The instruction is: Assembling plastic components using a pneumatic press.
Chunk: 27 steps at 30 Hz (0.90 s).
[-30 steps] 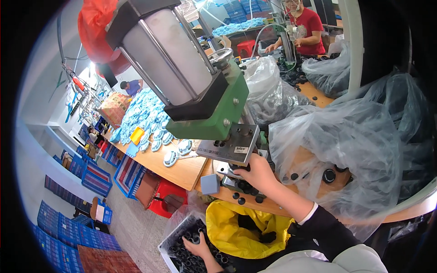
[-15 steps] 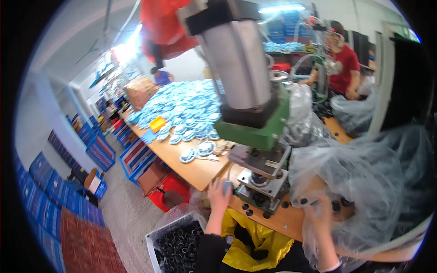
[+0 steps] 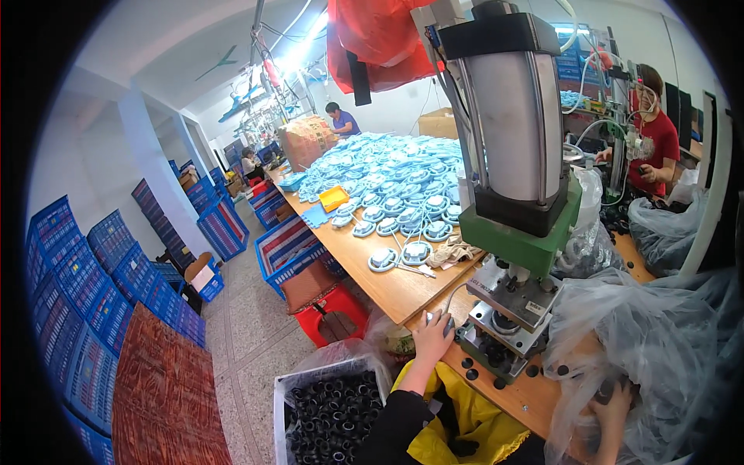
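My left hand (image 3: 431, 338) is curled over a small grey corded box (image 3: 449, 322) at the table edge, left of the press. A bench press (image 3: 518, 124) with a grey cylinder and green head stands in front of me. Its steel die (image 3: 508, 319) sits beneath the head, with several round black parts (image 3: 499, 383) on the wood beside it. To the right, my right hand (image 3: 614, 409) reaches into a clear plastic bag (image 3: 643, 329), its fingers closed around a round black part (image 3: 604, 391). The film partly covers that hand.
A white bin (image 3: 280, 418) of black rings stands below, beside yellow cloth (image 3: 496, 430) near my lap. Light-blue round pieces (image 3: 387, 174) heap on the wooden table (image 3: 380, 291). A red stool (image 3: 333, 314) and blue crates (image 3: 74, 287) lie left. A co-worker (image 3: 659, 147) works at right.
My view has turned left, so the scene sits further right. My right hand has gone deeper into the plastic bag, toward me. The left hand stays at the grey box.
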Each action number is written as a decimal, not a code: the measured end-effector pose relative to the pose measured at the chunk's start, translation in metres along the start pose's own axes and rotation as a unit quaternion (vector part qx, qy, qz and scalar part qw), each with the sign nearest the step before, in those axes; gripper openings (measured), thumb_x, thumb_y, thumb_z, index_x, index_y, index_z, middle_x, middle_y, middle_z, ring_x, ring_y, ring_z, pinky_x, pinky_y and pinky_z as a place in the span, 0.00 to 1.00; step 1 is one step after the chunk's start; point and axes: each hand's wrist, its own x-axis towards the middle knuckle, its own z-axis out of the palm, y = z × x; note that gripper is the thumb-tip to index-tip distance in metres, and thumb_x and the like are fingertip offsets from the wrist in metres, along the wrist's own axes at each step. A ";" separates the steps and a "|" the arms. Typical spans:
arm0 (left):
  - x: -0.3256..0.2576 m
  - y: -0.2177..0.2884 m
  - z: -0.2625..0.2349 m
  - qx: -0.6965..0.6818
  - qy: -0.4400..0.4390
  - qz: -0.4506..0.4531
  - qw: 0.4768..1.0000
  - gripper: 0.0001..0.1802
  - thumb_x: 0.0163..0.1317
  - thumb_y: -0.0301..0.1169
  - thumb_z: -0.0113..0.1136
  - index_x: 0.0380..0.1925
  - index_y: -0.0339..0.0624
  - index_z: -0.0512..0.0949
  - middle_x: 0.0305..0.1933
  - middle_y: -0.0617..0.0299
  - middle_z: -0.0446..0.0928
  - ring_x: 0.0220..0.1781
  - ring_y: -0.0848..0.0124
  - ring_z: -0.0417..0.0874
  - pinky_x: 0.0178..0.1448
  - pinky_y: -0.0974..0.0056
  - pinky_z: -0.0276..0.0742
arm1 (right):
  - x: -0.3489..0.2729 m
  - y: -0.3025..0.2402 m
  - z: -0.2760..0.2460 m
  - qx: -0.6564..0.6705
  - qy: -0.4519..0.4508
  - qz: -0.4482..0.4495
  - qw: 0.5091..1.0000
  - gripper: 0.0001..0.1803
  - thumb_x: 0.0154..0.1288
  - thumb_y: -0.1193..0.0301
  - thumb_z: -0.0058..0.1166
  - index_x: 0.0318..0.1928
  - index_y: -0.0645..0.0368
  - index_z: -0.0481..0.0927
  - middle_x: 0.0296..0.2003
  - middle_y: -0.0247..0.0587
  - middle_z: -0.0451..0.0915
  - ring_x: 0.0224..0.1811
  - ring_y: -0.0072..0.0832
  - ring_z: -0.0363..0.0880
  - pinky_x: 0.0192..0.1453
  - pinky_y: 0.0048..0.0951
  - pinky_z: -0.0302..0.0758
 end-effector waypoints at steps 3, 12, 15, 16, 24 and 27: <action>-0.002 0.001 -0.003 0.000 0.001 -0.006 1.000 0.23 0.54 0.44 0.58 0.53 0.60 0.73 0.62 0.67 0.67 0.68 0.54 0.60 0.53 0.41 0.65 | 0.002 0.016 0.017 0.057 0.044 -0.003 0.997 0.35 0.34 0.72 0.69 0.48 0.65 0.71 0.51 0.58 0.69 0.56 0.54 0.64 0.60 0.44 0.63; 0.001 -0.001 0.009 0.004 0.025 0.014 1.000 0.23 0.58 0.43 0.55 0.55 0.59 0.72 0.65 0.65 0.64 0.69 0.53 0.58 0.57 0.38 0.60 | -0.004 0.011 -0.014 0.422 0.045 0.031 0.905 0.32 0.39 0.79 0.65 0.49 0.64 0.69 0.43 0.44 0.73 0.44 0.35 0.75 0.51 0.31 0.71; -0.005 -0.005 0.004 -0.164 0.099 -0.016 0.981 0.24 0.62 0.40 0.51 0.58 0.49 0.69 0.65 0.60 0.64 0.70 0.52 0.57 0.64 0.36 0.50 | -0.015 -0.002 -0.026 0.444 0.006 0.003 0.896 0.32 0.40 0.80 0.64 0.50 0.61 0.68 0.42 0.40 0.72 0.44 0.26 0.74 0.48 0.25 0.71; -0.004 0.005 -0.010 -0.268 0.126 0.022 0.955 0.28 0.59 0.37 0.55 0.60 0.42 0.66 0.63 0.53 0.66 0.68 0.52 0.60 0.66 0.43 0.52 | -0.019 -0.009 -0.037 0.437 0.015 0.017 0.899 0.32 0.40 0.80 0.64 0.50 0.61 0.68 0.42 0.40 0.72 0.44 0.26 0.74 0.48 0.25 0.71; 0.030 0.149 -0.094 -0.443 0.103 0.122 0.882 0.24 0.48 0.27 0.63 0.48 0.35 0.73 0.44 0.52 0.78 0.49 0.63 0.78 0.55 0.62 0.69 | -0.034 -0.036 -0.060 0.433 -0.016 -0.020 0.901 0.31 0.41 0.82 0.63 0.51 0.63 0.70 0.44 0.37 0.71 0.47 0.25 0.74 0.51 0.25 0.72; 0.038 0.164 -0.096 -0.490 0.069 0.057 0.867 0.17 0.44 0.26 0.65 0.37 0.33 0.77 0.34 0.55 0.80 0.39 0.66 0.81 0.45 0.64 0.73 | -0.041 -0.043 -0.052 0.468 -0.029 -0.019 0.883 0.32 0.41 0.83 0.62 0.51 0.63 0.70 0.47 0.38 0.68 0.50 0.25 0.72 0.53 0.25 0.71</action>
